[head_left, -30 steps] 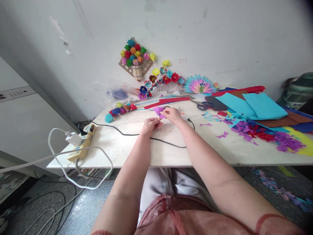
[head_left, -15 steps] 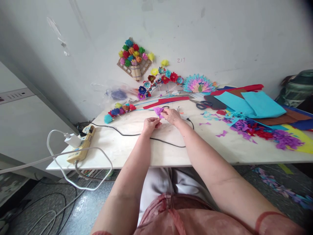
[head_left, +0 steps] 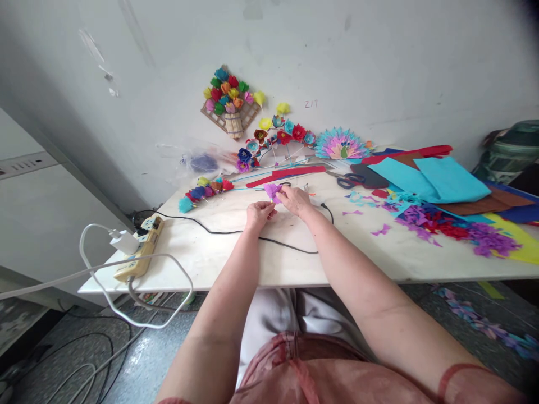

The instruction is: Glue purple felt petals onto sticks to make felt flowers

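A small purple paper flower (head_left: pixel 272 192) is held up over the middle of the table. My left hand (head_left: pixel 260 215) pinches it from below at its stem end, where a bit of yellow shows. With thumb and fingers closed, my right hand (head_left: pixel 296 200) grips the flower's petals from the right side. The inner fingertips of both hands are partly hidden. Just behind the hands lie red paper strips (head_left: pixel 286 175), and a black cable (head_left: pixel 210 229) runs across the table under my left wrist. Loose purple petal pieces (head_left: pixel 381 229) lie to the right.
At left stands a power strip (head_left: pixel 141 252) with a white charger (head_left: pixel 124 241). Finished paper flowers (head_left: pixel 206 191) lie at back left. Scissors (head_left: pixel 351 180), turquoise paper sheets (head_left: pixel 455 177) and a pile of cut petals (head_left: pixel 446 224) spread over the right side. A peacock-like paper fan (head_left: pixel 343 145) leans against the wall.
The purple flower has tilted or turned slightly between my fingers. Both hands stay in nearly the same place.
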